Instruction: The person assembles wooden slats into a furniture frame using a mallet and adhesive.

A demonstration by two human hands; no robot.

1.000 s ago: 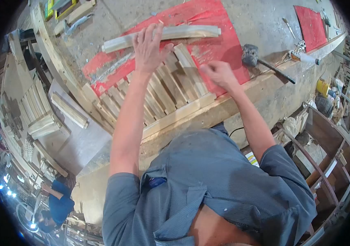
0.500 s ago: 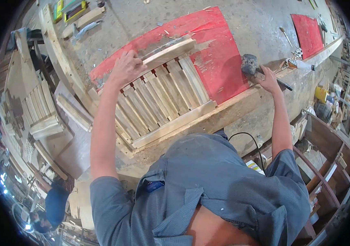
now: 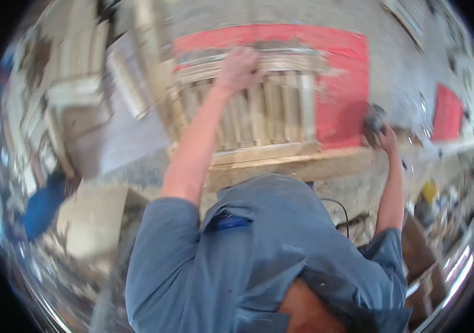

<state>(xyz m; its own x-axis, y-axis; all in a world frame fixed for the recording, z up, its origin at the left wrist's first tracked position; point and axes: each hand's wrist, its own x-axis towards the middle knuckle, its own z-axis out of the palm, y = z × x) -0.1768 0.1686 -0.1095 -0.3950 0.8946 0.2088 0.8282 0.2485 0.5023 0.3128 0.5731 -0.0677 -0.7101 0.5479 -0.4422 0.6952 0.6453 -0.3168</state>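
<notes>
A slatted wooden frame lies flat on the bench, several pale slats running between its near and far rails. My left hand rests on the far rail, around its middle, with fingers curled over it; motion blurs the detail. At the right edge of the red sheet, my right hand is closed around the handle of a mallet. The mallet's dark head points away from me, beside the sheet.
A second slatted piece and a loose wooden bar are on the left. Another red piece lies at the far right. A person in blue is at the lower left. The bench's near edge runs before me.
The camera view has turned and is blurred. My left hand has shifted right along the far rail toward its middle. My right hand still holds the mallet near the red sheet's edge.
</notes>
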